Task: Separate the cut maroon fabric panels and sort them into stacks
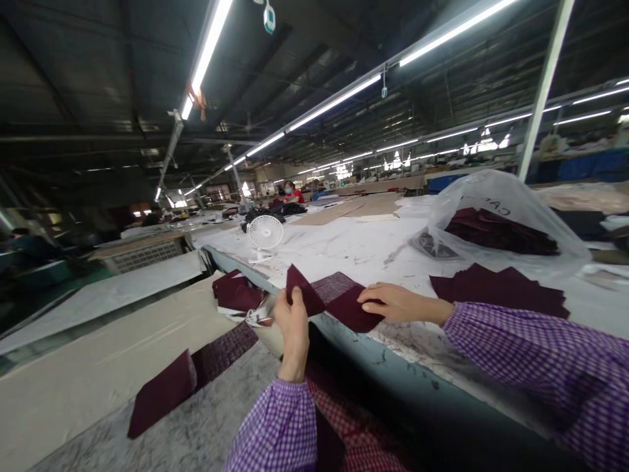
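My left hand [293,321] is closed around a maroon fabric piece [303,290], its thumb on the near face and one corner pointing up. Beside it, another maroon panel [356,311] with a greyish, speckled strip [334,287] lies over the table edge; whether the two are joined I cannot tell. My right hand [393,303] rests its outstretched fingers on this panel's right part, thumb slightly apart. Fanned maroon pieces [498,292] lie to the right of that hand. On the lower left surface is a maroon piece [164,393] with a speckled strip [223,354].
A clear plastic bag [511,190] with stacked maroon fabric stands on the white table [344,242]. A small white fan [265,233] is farther back. More maroon fabric [238,292] sits left of my left hand. A person in red [293,193] is in the distance.
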